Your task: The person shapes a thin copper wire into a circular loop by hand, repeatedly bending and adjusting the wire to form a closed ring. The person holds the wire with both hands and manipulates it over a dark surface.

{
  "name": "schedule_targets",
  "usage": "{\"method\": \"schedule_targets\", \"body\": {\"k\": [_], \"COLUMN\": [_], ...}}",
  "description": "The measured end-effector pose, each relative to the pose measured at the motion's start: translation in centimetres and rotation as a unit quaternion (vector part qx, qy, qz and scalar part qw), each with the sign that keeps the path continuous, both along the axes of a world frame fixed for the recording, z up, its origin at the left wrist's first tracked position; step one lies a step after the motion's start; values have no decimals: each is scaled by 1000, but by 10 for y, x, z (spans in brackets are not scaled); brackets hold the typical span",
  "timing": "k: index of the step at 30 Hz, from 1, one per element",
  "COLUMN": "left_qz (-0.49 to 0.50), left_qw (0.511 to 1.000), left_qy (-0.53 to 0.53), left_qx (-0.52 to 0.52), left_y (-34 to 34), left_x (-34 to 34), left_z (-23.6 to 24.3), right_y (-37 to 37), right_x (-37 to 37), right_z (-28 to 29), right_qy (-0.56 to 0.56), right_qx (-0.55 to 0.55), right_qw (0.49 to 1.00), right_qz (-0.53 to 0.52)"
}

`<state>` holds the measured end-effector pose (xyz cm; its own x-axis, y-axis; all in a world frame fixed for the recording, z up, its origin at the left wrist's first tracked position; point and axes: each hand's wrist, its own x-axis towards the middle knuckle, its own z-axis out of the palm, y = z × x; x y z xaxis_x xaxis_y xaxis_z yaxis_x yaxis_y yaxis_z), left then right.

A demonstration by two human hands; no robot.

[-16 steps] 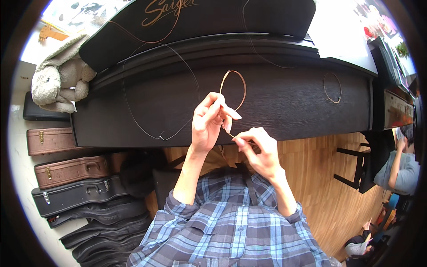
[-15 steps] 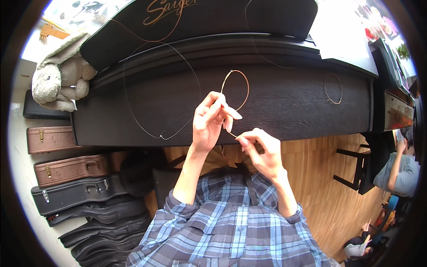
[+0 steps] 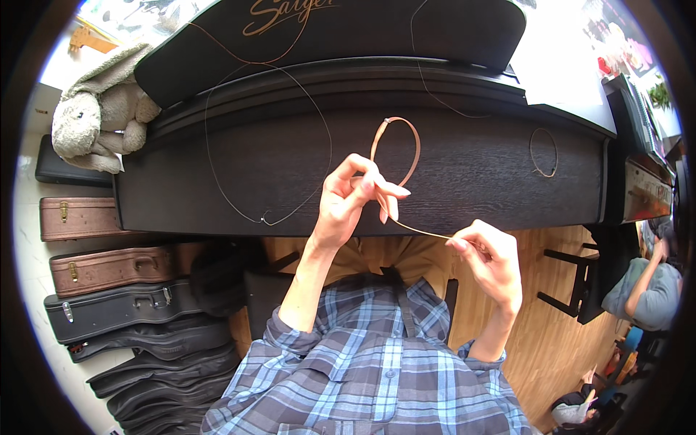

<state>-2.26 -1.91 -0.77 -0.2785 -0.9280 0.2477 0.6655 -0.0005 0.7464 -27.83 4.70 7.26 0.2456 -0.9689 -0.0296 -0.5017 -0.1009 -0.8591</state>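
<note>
A coiled bronze guitar string [image 3: 418, 151] is pinched between the fingers of my left hand [image 3: 344, 204], its loop standing up above them. From those fingers a stretch of the string runs out to the right. My right hand [image 3: 493, 264] grips this free length between thumb and fingers, lower and well apart from the left hand. Both hands are in front of a black piano-like cabinet [image 3: 478, 174]. A large loose loop of thin string [image 3: 330, 138] lies on it to the left, and a small string coil [image 3: 557, 154] lies to the right.
A grey plush rabbit [image 3: 76, 130] sits at the far left. Brown instrument cases [image 3: 109, 272] and black cases [image 3: 116, 312] line the left side. Another thin string [image 3: 428, 87] hangs over the cabinet's upper ledge. At the right are a black stool [image 3: 580, 283] and a seated person [image 3: 641, 290].
My right hand has moved away to the right, drawing a longer length of string out from the left hand. The left hand and the coil have shifted slightly right.
</note>
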Motion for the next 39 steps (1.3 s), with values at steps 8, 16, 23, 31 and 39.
{"method": "schedule_targets", "body": {"k": [8,16,23,31,39], "left_qz": [48,63,104,115,78], "left_qw": [998,994,992,990,996], "left_qy": [9,-93,-1,40,-41], "left_qx": [-36,4,67,76,5], "left_y": [-2,3,1,-1,1], "left_x": [-6,-12,-6,-6,-9], "left_z": [-2,0,2,1,-3], "right_y": [14,12,12,39,37], "right_x": [-30,-39,-54,-104,-134], "right_z": [2,16,46,60,33], "right_qy": [-69,-18,143,196,327], "right_qx": [47,-69,-134,-98,-156], "right_qw": [996,993,971,972,914], "right_qz": [-43,-95,-137,-78,-181]}}
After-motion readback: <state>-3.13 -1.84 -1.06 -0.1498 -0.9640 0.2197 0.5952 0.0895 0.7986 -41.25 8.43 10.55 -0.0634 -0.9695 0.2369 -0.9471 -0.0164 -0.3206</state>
